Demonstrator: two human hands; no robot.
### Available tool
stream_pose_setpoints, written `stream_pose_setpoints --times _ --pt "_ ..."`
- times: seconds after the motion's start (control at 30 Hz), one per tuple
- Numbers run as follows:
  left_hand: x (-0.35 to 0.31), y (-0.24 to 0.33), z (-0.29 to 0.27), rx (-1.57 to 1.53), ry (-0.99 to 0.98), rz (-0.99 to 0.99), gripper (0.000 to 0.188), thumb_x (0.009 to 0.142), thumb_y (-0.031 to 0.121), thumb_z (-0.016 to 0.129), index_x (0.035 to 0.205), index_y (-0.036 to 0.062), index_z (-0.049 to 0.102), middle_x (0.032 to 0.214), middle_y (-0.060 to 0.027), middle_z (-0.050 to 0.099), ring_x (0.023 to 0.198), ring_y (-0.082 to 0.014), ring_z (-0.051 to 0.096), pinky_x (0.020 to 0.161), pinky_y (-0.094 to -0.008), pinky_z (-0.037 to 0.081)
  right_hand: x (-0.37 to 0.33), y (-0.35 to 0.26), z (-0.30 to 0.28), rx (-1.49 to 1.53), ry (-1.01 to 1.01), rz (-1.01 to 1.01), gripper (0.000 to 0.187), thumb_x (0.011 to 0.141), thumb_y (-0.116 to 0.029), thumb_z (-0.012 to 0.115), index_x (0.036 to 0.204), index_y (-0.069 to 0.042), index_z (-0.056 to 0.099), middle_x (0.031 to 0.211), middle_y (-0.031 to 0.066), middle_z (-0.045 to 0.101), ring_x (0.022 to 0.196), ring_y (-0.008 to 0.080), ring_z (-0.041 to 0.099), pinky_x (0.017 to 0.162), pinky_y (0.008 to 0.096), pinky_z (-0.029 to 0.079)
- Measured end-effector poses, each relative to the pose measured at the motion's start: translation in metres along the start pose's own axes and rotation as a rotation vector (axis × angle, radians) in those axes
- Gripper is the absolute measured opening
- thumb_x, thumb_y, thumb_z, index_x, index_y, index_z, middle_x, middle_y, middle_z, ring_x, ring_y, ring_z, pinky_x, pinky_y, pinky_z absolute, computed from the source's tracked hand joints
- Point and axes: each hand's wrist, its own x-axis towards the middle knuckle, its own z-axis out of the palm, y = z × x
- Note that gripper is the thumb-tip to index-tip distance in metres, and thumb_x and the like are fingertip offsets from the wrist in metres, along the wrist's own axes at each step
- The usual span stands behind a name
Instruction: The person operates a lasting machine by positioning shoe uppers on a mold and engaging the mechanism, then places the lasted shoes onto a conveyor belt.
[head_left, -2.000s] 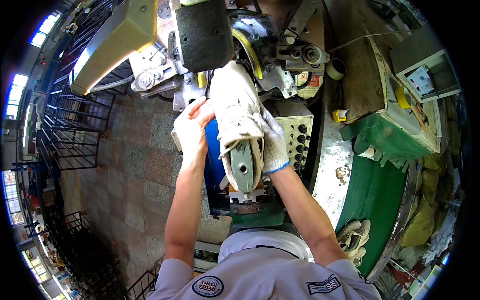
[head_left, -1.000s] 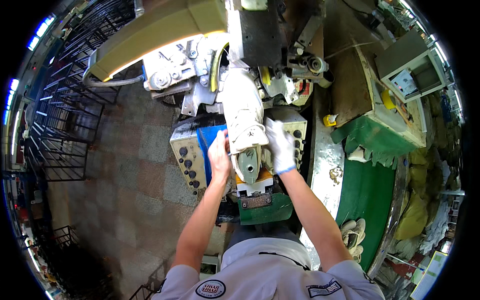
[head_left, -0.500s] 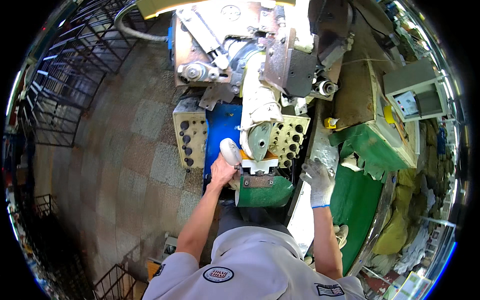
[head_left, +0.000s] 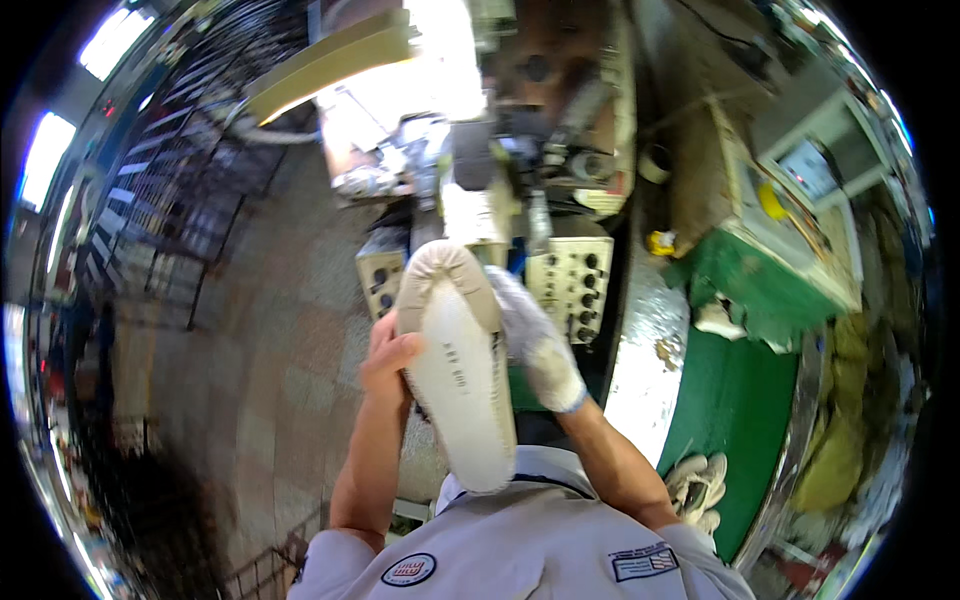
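Shoe mid-frame, underside up, below machine. Left hand grasping left edge; gloved right hand along right edge, fingers' grip unclear. Step seems handling underside-up; next move calls for steady support.

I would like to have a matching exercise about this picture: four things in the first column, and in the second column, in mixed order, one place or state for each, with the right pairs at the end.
Column one:
1. left hand
2. right hand
3. held shoe
4. pale shoes

Column two:
A. showing its pale underside to the camera
B. on the green surface, at the lower right
C. gloved in pale fabric with a blue edge
D. bare, with its thumb at the left edge of an underside

Right pairs: 1-D, 2-C, 3-A, 4-B
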Motion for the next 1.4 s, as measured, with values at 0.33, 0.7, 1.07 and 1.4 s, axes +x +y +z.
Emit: stream_pose_setpoints --times 0.33,0.7,1.07,1.4 --pt "0.075 -0.062 0.083 1.025 0.547 0.405 0.03 0.1 0.01 0.064 0.128 -0.0014 0.065 0.117 -0.0098 0.071 0.101 -0.0161 0.066 0.087 -0.0286 0.052 -0.208 -0.081 -0.325 -0.611 0.88 0.62 0.059 0.087 -0.039 0.071 0.123 0.009 0.066 0.103 0.0152 0.073 0.092 0.0214 0.067 0.086 0.0348 0.053" --pt "0.118 -0.092 0.0 1.271 0.602 0.107 0.048 0.087 0.017 0.078 0.127 -0.0051 0.066 0.125 -0.0154 0.069 0.104 -0.0275 0.062 0.093 -0.0414 0.047 -0.259 -0.046 -0.645 -0.441 1.451 0.759 0.098 0.075 -0.057 0.084 0.14 0.008 0.051 0.115 0.026 0.069 0.104 0.0285 0.069 0.084 0.0431 0.056" --pt "0.117 -0.095 0.024 1.289 0.575 0.161 0.046 0.084 0.01 0.077 0.125 -0.0065 0.066 0.12 -0.0142 0.068 0.103 -0.0247 0.062 0.091 -0.0381 0.049 -0.2 0.002 -0.617 0.376 1.162 -0.144 0.054 0.087 -0.016 0.076 0.135 -0.001 0.057 0.127 0.0146 0.066 0.113 0.0318 0.065 0.101 0.0478 0.053" --pt "0.117 -0.097 0.036 1.031 0.534 0.112 0.044 0.081 0.011 0.077 0.12 -0.0032 0.064 0.11 -0.01 0.07 0.096 -0.0215 0.063 0.087 -0.0356 0.05 -0.158 0.021 -0.291 0.984 0.506 0.187 0.053 0.095 -0.039 0.07 0.129 0.001 0.058 0.101 0.0154 0.071 0.085 0.0251 0.071 0.076 0.0384 0.061"
